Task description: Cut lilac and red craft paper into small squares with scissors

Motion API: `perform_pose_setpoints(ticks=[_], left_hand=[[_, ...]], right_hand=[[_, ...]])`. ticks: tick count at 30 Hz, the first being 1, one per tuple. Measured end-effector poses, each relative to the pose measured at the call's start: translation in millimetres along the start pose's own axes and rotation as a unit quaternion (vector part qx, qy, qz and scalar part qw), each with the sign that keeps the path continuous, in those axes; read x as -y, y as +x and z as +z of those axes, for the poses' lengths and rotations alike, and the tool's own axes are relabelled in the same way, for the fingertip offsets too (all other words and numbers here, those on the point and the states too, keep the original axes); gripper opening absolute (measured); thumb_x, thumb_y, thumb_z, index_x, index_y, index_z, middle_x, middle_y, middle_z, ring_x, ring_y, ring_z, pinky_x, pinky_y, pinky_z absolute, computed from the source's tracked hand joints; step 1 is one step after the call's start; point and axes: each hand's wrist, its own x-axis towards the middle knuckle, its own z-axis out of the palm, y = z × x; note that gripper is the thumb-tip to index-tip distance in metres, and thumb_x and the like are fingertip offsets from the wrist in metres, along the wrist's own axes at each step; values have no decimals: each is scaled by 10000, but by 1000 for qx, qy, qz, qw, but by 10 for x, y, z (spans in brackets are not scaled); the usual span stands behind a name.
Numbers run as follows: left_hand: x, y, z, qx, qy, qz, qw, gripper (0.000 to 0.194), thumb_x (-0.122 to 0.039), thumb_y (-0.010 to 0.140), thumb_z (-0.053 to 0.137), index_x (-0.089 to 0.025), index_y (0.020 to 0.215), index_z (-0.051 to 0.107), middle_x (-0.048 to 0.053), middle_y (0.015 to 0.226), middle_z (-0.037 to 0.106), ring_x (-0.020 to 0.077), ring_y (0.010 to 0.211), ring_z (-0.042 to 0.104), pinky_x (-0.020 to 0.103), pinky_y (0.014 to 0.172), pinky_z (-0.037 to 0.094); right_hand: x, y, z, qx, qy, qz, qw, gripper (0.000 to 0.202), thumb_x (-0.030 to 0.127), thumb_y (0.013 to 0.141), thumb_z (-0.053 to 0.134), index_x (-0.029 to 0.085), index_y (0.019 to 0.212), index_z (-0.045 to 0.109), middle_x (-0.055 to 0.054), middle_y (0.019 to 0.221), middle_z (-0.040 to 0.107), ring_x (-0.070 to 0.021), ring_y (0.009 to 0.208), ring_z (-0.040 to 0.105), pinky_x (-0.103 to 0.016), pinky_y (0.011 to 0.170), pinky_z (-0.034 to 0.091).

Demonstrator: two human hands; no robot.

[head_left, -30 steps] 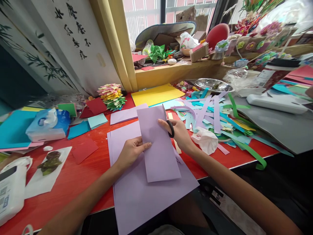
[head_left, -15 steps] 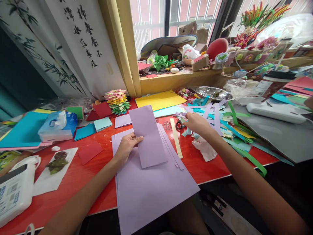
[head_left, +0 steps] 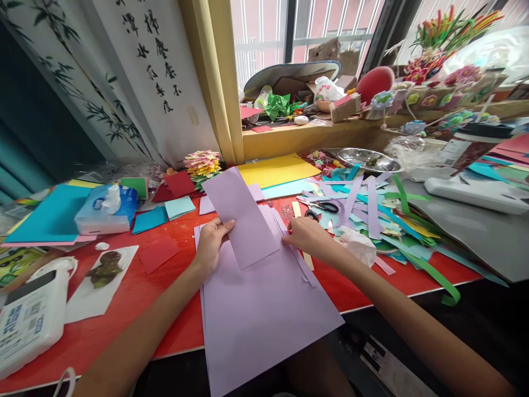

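Between thumb and fingers, my left hand (head_left: 214, 242) holds a narrow purple paper piece (head_left: 243, 220) by its left edge, tilted above large purple sheets (head_left: 273, 320). My right hand (head_left: 303, 234) is at the right edge of those sheets, by some thin purple strips (head_left: 303, 267); its fingers are bent together, and what is between them is too small to make out. Black-handled scissors (head_left: 326, 207) lie just beyond my right hand, among paper scraps.
Colored strips (head_left: 372, 207) and a crumpled tissue (head_left: 357, 245) lie to the right. Yellow paper (head_left: 276, 171) and a metal plate (head_left: 370, 160) are at the back. A tissue pack (head_left: 106, 209), blue squares (head_left: 150, 219) and a white device (head_left: 33, 314) are on the left.
My right hand has moved left and nearer, from beside the scissors to the edge of the purple sheets. The held purple piece has shifted up and left. The scissors now show more fully.
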Motion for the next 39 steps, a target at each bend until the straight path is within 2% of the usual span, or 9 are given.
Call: perform_pose_setpoints(ticks=[9, 19, 22, 26, 28, 30, 32, 34, 39], left_hand=[[92, 51, -60, -6, 5, -13, 1000, 336, -356, 647, 694, -129, 887, 630, 65, 869, 684, 167, 758, 616, 290, 715, 473], [130, 57, -70, 47, 56, -21, 997, 358, -378, 685, 658, -128, 937, 608, 72, 868, 678, 189, 759, 619, 322, 728, 470], [110, 60, -64, 65, 64, -24, 996, 342, -372, 708, 640, -145, 959, 592, 61, 853, 684, 192, 744, 630, 322, 715, 476], [78, 51, -44, 86, 62, -24, 994, 338, -364, 724, 631, -155, 985, 579, 61, 840, 687, 192, 737, 636, 307, 691, 482], [66, 40, -28, 106, 54, -24, 993, 369, -359, 728, 630, -160, 1032, 568, 65, 874, 685, 196, 766, 636, 314, 712, 483], [52, 27, -11, 144, 52, -39, 987, 404, -357, 727, 633, -164, 1073, 555, 72, 914, 678, 206, 799, 633, 330, 732, 483], [34, 13, 1, 159, 63, -48, 984, 403, -360, 725, 634, -164, 1069, 561, 77, 962, 664, 212, 846, 622, 331, 750, 481], [17, 1, 9, 127, 91, -26, 987, 358, -371, 728, 625, -168, 1020, 583, 70, 987, 650, 202, 870, 606, 306, 743, 476], [5, 9, -11, 64, 172, 23, 983, 242, -360, 729, 609, -179, 891, 612, 35, 884, 647, 164, 789, 588, 256, 663, 460]], right_hand=[[11, 63, -5, 0, -56, 17, 998, 109, 79, 684, 507, 140, 689, 597, -97, 674, 591, -220, 660, 575, -277, 484, 245], [-542, -3, -179, -29, -134, 130, 982, 266, -19, 765, 416, 70, 922, 610, -169, 884, 611, -263, 801, 612, -286, 549, 375], [-523, -46, -273, -92, -147, 128, 977, 227, 35, 805, 421, 51, 949, 596, -205, 974, 583, -302, 932, 567, -324, 643, 415], [-232, -48, -348, -204, 76, 38, 975, 297, 354, 839, 494, 114, 988, 587, -158, 990, 602, -269, 910, 565, -371, 741, 436], [-45, -5, -318, -78, 304, -53, 948, 323, 426, 842, 465, 161, 960, 608, -104, 951, 633, -211, 830, 595, -337, 710, 468], [104, 57, -242, 45, 476, -107, 871, 296, 402, 837, 474, 167, 942, 621, -82, 941, 644, -181, 824, 607, -309, 710, 489], [188, 113, -144, 72, 551, -99, 826, 250, 360, 807, 521, 150, 889, 631, -77, 896, 648, -172, 813, 610, -297, 708, 495], [208, 145, -52, 51, 557, -75, 826, 243, 362, 780, 550, 134, 802, 629, -72, 822, 642, -165, 756, 606, -285, 669, 489], [129, 145, 50, -9, 466, -25, 885, 369, 491, 724, 564, 145, 599, 545, -17, 612, 557, -121, 551, 508, -231, 473, 358]])
